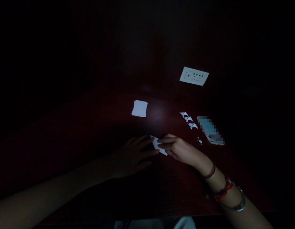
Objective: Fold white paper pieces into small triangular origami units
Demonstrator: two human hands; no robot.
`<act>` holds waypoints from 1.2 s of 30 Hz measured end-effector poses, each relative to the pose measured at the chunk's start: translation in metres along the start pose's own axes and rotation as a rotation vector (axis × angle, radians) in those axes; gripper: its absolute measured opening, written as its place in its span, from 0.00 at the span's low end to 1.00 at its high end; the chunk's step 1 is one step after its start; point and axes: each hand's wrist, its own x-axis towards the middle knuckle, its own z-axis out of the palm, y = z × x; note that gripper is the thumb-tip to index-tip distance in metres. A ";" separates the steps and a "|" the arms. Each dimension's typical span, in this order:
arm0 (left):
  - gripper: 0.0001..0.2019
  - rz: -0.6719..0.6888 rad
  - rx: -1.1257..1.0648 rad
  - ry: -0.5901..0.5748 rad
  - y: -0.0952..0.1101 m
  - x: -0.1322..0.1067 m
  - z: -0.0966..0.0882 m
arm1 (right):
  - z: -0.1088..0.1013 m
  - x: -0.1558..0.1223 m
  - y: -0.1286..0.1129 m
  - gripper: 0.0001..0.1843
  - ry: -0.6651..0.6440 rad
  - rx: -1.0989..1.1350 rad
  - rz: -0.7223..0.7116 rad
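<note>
A small white paper piece lies on the dark reddish table between my hands. My left hand rests flat on the table with fingers stretched out, fingertips touching the paper's left edge. My right hand has its fingers pressed together on the paper's right side, pinning it down. Most of the paper is hidden under my fingers.
A stack of white square paper lies further back. Three small folded white paper pieces sit to the right, with a tiny scrap nearby. A phone lies at right. A white socket plate is on the wall behind.
</note>
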 end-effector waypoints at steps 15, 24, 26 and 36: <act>0.19 0.037 -0.067 0.014 -0.004 0.001 -0.002 | 0.001 -0.002 0.005 0.17 0.055 0.083 0.038; 0.19 0.058 -0.113 0.028 -0.006 0.003 -0.004 | -0.007 -0.010 0.013 0.19 -0.019 -0.006 0.061; 0.19 0.059 -0.110 0.030 -0.005 0.003 -0.006 | -0.009 -0.012 0.010 0.19 -0.049 -0.060 0.069; 0.19 0.056 -0.087 -0.002 -0.005 0.003 -0.007 | -0.015 -0.019 0.009 0.21 -0.118 -0.140 0.146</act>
